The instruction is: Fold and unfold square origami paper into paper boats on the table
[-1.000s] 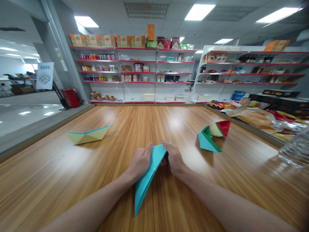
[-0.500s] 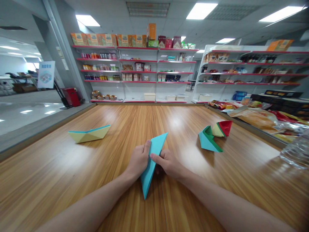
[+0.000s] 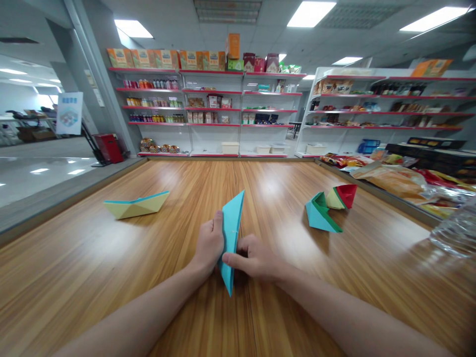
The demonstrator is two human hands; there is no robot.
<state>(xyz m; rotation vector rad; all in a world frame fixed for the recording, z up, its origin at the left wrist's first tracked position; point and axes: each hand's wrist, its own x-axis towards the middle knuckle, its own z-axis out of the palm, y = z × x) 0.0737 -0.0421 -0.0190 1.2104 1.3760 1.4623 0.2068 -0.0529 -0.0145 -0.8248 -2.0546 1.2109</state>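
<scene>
A folded teal paper shape (image 3: pixel 231 233) stands nearly upright over the wooden table (image 3: pixel 111 267), long and pointed at both ends. My left hand (image 3: pixel 208 244) grips its left face with the thumb up along the paper. My right hand (image 3: pixel 256 259) pinches its lower right side, forefinger across the fold. Both hands rest low on the table, close together.
A yellow paper boat with a teal rim (image 3: pixel 136 205) lies to the left. A teal-green boat (image 3: pixel 321 214) and a red-yellow one (image 3: pixel 342 195) sit to the right. Snack packets (image 3: pixel 394 179) and a clear bag (image 3: pixel 455 232) line the right edge. Store shelves (image 3: pixel 208 106) stand behind.
The teal paper has swung from lying slanted toward me to standing nearly upright, its far tip raised. Both hands slid back along it toward its lower end.
</scene>
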